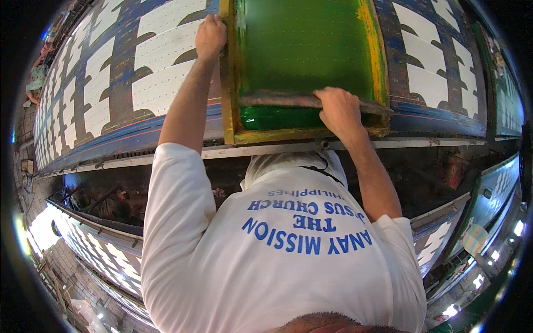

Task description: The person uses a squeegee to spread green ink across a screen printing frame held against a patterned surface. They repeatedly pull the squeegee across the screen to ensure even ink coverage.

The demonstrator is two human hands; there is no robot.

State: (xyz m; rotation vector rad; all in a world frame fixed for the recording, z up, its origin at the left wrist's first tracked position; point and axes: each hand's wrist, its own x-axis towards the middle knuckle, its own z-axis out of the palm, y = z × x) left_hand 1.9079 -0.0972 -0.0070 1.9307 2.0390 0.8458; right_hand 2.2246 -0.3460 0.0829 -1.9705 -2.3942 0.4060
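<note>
— What is in the hands, and where is it?

— One squeegee, a long brownish bar. It lies across the near end of one printing screen. The screen has a yellow wooden frame and a smooth green mesh, with wet green ink pooled at its near edge. The right hand is on the bar, and its fingers are wrapped tight around it.

— And the other hand?

— The left hand rests on the left rail of the frame, fingers curled over the wood.

— What is under the screen?

— A long worktop with a dark blue surface. Many white pieces lie on it in rows, more than I can count; they look dotted, with dark curved marks between them. A second, lower worktop with white shapes too runs at the left.

— Any signs?

— Only blue lettering on the person's white shirt.
</note>
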